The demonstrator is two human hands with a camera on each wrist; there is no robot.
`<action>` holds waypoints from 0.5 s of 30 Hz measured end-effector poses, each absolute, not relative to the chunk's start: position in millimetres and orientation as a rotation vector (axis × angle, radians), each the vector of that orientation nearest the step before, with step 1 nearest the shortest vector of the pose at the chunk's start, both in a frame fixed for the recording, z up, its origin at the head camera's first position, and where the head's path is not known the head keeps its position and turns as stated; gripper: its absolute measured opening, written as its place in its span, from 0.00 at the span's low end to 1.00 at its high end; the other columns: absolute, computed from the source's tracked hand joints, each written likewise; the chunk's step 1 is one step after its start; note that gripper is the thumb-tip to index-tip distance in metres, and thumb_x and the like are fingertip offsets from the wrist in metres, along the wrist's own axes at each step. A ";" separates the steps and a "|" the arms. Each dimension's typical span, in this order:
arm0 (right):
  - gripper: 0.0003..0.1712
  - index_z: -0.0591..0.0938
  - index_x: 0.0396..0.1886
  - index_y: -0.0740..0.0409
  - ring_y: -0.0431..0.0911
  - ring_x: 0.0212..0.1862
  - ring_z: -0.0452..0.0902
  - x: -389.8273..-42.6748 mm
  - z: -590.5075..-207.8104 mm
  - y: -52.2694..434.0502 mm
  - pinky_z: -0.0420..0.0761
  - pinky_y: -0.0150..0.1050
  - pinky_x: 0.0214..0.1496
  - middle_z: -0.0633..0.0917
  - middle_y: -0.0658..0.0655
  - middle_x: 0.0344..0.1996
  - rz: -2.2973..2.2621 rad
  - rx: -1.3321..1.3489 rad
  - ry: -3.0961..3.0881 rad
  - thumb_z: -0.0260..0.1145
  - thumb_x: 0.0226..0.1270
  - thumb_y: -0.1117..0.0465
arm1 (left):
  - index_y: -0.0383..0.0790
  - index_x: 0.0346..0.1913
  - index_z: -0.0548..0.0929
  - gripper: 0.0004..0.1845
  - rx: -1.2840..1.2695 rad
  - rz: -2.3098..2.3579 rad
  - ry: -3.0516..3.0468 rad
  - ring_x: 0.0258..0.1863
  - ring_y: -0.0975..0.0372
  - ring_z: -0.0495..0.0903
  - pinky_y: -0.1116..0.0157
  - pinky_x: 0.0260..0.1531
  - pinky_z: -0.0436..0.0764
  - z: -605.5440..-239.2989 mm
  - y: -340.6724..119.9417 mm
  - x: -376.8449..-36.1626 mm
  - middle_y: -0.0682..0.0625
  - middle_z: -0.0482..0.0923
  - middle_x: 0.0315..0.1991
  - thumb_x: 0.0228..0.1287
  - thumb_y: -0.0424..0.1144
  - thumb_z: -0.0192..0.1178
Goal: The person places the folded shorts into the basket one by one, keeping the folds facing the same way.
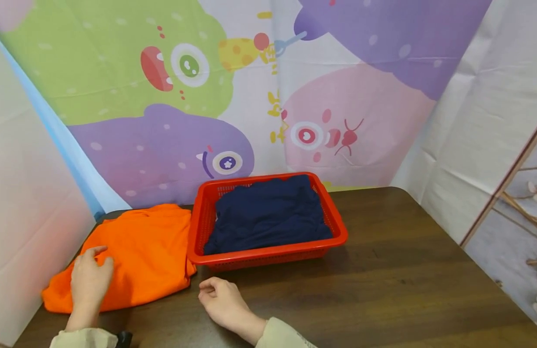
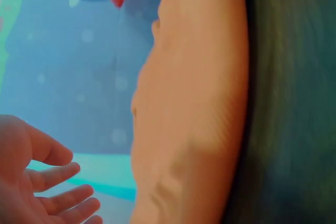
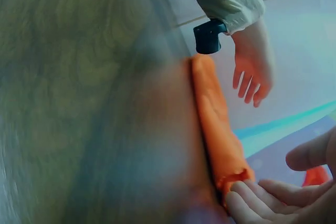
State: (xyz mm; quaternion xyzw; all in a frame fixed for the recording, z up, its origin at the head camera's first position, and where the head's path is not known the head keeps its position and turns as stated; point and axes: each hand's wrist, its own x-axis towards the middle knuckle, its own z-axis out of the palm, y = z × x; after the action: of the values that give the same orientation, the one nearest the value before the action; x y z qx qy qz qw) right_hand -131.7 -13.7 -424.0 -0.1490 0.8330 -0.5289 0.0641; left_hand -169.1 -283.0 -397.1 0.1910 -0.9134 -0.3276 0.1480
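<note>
Two bare hands are working over a brown table [image 1: 407,270], with an orange cloth [image 1: 142,251] lying folded on its left part. The left hand [image 1: 91,280] is hanging above the left part of this cloth, its fingers loosely bent and slightly spread, and it is holding nothing; both wrist views are showing a gap between hand and cloth. The right hand [image 1: 222,299] is hovering near the cloth's front right corner, in front of the basket. Its fingers are curving loosely, close together, with nothing between them; whether a fingertip is touching the cloth, I cannot tell.

Just beside the cloth, a red plastic basket [image 1: 268,253] is standing upright, its left rim hiding a bit of the orange edge in the head view. Inside, a dark blue cloth [image 1: 270,212] is lying flat and wrinkled, covering most of the bottom. Light sleeves [image 1: 83,339] are covering both forearms, and a curtain [image 1: 260,96] with cartoon monsters is hanging behind the table.
</note>
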 end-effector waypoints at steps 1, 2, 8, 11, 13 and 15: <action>0.12 0.81 0.41 0.61 0.37 0.34 0.81 -132.1 -425.5 -16.3 0.76 0.28 0.34 0.85 0.50 0.33 -1.610 -0.429 2.515 0.61 0.58 0.62 | 0.26 0.58 0.66 0.23 0.564 -0.943 -2.617 0.54 0.35 0.58 0.42 0.52 0.58 -398.1 -286.4 -168.8 0.25 0.59 0.56 0.62 0.35 0.42; 0.12 0.81 0.41 0.62 0.38 0.35 0.81 -132.5 -426.9 -19.0 0.76 0.28 0.35 0.85 0.51 0.34 -1.629 -0.408 2.503 0.61 0.58 0.63 | 0.26 0.58 0.66 0.23 0.585 -0.946 -2.614 0.54 0.35 0.58 0.42 0.52 0.58 -399.0 -289.8 -168.7 0.24 0.59 0.56 0.62 0.35 0.42; 0.16 0.79 0.45 0.63 0.41 0.38 0.80 -137.4 -435.3 -36.3 0.76 0.31 0.37 0.83 0.54 0.37 -1.752 -0.250 2.359 0.61 0.56 0.64 | 0.26 0.57 0.66 0.24 0.713 -0.882 -2.607 0.53 0.30 0.54 0.40 0.50 0.54 -405.4 -309.6 -165.2 0.23 0.58 0.55 0.61 0.37 0.43; 0.17 0.79 0.45 0.62 0.42 0.38 0.79 -140.3 -438.9 -42.7 0.76 0.32 0.37 0.84 0.53 0.36 -1.726 -0.225 2.401 0.61 0.54 0.64 | 0.25 0.57 0.65 0.25 0.772 -0.876 -2.621 0.53 0.28 0.52 0.38 0.49 0.52 -410.9 -318.1 -159.8 0.22 0.57 0.54 0.60 0.38 0.43; 0.18 0.79 0.46 0.61 0.42 0.41 0.79 -142.1 -439.9 -45.9 0.76 0.33 0.40 0.84 0.53 0.38 -1.675 -0.229 2.463 0.60 0.54 0.64 | 0.25 0.57 0.64 0.25 0.797 -0.884 -2.635 0.53 0.28 0.51 0.37 0.48 0.52 -413.9 -322.6 -157.1 0.21 0.56 0.53 0.59 0.39 0.43; 0.20 0.79 0.48 0.60 0.43 0.44 0.78 -144.0 -440.4 -48.3 0.75 0.34 0.45 0.83 0.53 0.41 -1.612 -0.253 2.530 0.60 0.54 0.63 | 0.24 0.56 0.64 0.25 0.806 -0.881 -2.647 0.52 0.27 0.52 0.37 0.48 0.52 -416.7 -325.9 -155.4 0.21 0.56 0.53 0.59 0.39 0.42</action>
State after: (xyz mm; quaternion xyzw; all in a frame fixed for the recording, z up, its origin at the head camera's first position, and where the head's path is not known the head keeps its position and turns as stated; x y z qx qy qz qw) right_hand -144.0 -48.3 -440.4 -0.0838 0.8386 -0.5342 0.0653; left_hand -155.4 -325.9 -416.7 0.2757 -0.9051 -0.3011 0.1184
